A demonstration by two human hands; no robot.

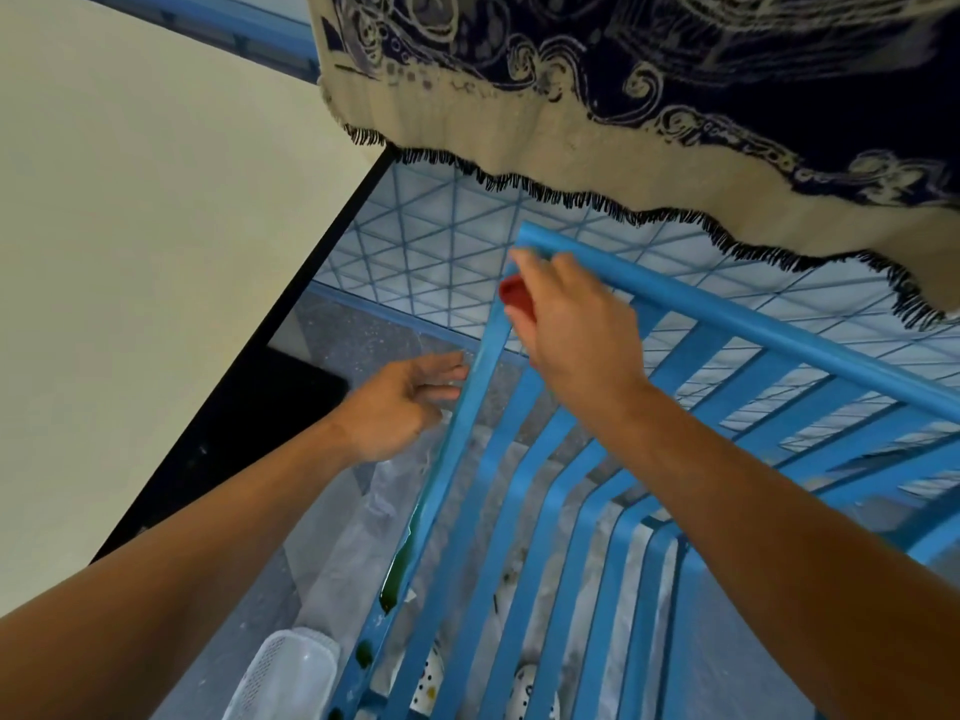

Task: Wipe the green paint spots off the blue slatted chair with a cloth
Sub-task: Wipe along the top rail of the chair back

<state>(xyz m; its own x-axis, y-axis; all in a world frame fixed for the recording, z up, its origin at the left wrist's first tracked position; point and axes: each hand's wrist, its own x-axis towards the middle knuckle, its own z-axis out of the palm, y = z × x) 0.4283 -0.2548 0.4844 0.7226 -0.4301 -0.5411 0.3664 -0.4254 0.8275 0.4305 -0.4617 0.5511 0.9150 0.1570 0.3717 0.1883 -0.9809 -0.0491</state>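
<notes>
Two hands, right [571, 324] clutching red cloth [514, 292], left [410, 402] spread, green-streaked blue chair [519, 459]

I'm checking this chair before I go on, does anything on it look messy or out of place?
Yes. A long wet green paint streak runs down the leftmost slat of the blue chair, with smaller green spots below it. They clash with the blue finish.

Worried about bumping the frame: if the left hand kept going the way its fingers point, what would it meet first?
Probably the blue chair's outer side rail: the left hand's fingertips point right and sit almost against it, though depth is unclear.
</notes>
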